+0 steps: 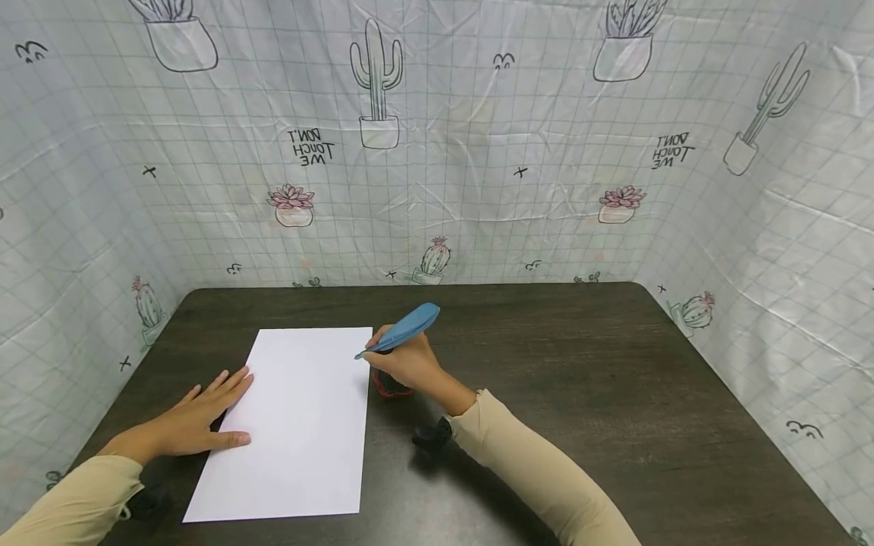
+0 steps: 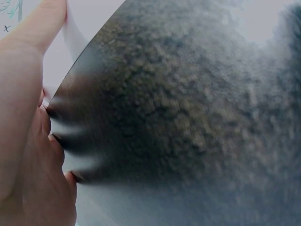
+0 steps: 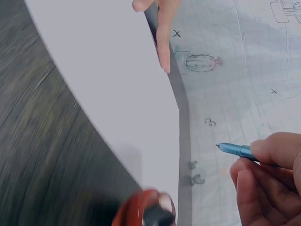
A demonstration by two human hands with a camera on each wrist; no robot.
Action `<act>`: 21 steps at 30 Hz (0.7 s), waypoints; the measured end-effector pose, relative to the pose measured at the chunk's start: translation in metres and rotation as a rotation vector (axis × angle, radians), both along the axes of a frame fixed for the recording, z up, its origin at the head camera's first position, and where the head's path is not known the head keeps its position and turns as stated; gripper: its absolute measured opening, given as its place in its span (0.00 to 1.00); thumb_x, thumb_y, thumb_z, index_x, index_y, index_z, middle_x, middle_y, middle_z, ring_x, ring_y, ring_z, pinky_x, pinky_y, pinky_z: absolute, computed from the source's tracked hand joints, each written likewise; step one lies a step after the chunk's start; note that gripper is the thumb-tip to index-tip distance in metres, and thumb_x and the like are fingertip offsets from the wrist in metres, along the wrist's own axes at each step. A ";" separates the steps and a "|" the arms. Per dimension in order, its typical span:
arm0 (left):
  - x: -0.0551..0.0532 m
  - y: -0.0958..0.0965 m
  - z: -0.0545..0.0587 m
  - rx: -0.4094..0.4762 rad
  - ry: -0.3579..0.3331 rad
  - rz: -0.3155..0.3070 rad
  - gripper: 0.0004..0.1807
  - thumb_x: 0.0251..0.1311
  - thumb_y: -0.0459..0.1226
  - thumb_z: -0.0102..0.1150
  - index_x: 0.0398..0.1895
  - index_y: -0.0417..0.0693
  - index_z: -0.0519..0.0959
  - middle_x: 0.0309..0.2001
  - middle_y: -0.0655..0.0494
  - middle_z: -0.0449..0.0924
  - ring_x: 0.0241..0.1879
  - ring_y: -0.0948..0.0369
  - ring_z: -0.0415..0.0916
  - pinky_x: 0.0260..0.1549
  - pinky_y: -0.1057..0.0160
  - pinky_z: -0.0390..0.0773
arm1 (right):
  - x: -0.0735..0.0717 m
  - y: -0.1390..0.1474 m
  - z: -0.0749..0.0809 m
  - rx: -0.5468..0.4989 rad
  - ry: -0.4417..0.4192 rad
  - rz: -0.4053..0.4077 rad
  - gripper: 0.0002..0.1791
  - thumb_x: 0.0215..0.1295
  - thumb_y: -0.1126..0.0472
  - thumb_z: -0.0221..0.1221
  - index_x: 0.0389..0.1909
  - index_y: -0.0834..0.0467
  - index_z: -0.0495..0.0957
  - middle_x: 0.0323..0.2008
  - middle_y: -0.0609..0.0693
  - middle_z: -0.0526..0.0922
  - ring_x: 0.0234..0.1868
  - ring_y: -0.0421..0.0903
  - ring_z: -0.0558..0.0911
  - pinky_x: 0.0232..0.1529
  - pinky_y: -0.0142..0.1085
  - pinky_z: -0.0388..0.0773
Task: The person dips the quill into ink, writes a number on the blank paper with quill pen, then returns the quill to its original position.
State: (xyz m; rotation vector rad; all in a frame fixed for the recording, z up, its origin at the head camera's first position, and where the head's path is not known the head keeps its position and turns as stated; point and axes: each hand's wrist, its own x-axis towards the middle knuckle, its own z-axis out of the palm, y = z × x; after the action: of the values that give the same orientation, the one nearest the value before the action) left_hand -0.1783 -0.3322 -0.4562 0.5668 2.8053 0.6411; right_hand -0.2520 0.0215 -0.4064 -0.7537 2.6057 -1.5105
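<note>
One white sheet of paper (image 1: 293,425) lay on the dark tabletop (image 1: 614,394). The left hand (image 1: 198,421) rested flat on the sheet's 9 o'clock edge, fingers straight and slightly spread. The right hand (image 1: 403,364), just off the sheet's 2 o'clock corner, pinched one blue pen (image 1: 403,331), its tip aimed toward the paper. One red-rimmed object (image 1: 391,387) sat under that hand; what it was, I could not tell.

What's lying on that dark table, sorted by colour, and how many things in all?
White: 1, the sheet of paper, with the left hand flat on its edge.
Blue: 1, the pen, held in the right hand.
Red: 1, a small object under that hand.
Total: 3.
</note>
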 end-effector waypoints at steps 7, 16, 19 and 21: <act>0.000 0.001 0.001 0.007 -0.010 -0.002 0.54 0.52 0.57 0.65 0.75 0.39 0.50 0.75 0.36 0.43 0.70 0.30 0.37 0.57 0.24 0.34 | 0.000 -0.032 -0.004 -0.055 -0.018 -0.072 0.01 0.55 0.62 0.67 0.28 0.55 0.85 0.24 0.44 0.84 0.22 0.35 0.79 0.24 0.29 0.75; 0.000 0.000 0.001 -0.005 -0.002 0.001 0.55 0.52 0.57 0.65 0.74 0.39 0.51 0.74 0.36 0.45 0.70 0.30 0.38 0.57 0.23 0.35 | 0.002 -0.058 -0.015 -0.073 -0.046 -0.151 0.01 0.53 0.63 0.68 0.27 0.56 0.85 0.23 0.45 0.85 0.21 0.34 0.79 0.21 0.29 0.74; 0.000 0.000 0.001 -0.006 -0.001 0.001 0.55 0.52 0.57 0.65 0.75 0.39 0.50 0.74 0.36 0.44 0.70 0.30 0.38 0.57 0.23 0.35 | 0.002 -0.064 -0.021 -0.060 -0.039 -0.185 0.02 0.53 0.63 0.69 0.25 0.55 0.85 0.22 0.44 0.84 0.20 0.33 0.79 0.21 0.28 0.74; 0.000 0.000 0.001 -0.006 0.001 0.002 0.55 0.52 0.57 0.65 0.75 0.40 0.50 0.74 0.36 0.44 0.70 0.30 0.38 0.57 0.23 0.36 | 0.002 -0.067 -0.024 -0.066 -0.038 -0.208 0.02 0.52 0.64 0.69 0.25 0.55 0.85 0.21 0.44 0.84 0.20 0.33 0.79 0.21 0.28 0.74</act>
State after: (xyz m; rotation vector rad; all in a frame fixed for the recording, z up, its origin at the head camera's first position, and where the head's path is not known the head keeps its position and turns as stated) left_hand -0.1780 -0.3324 -0.4557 0.5643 2.8082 0.6331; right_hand -0.2502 -0.0459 -0.4302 -0.4648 2.6894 -1.6519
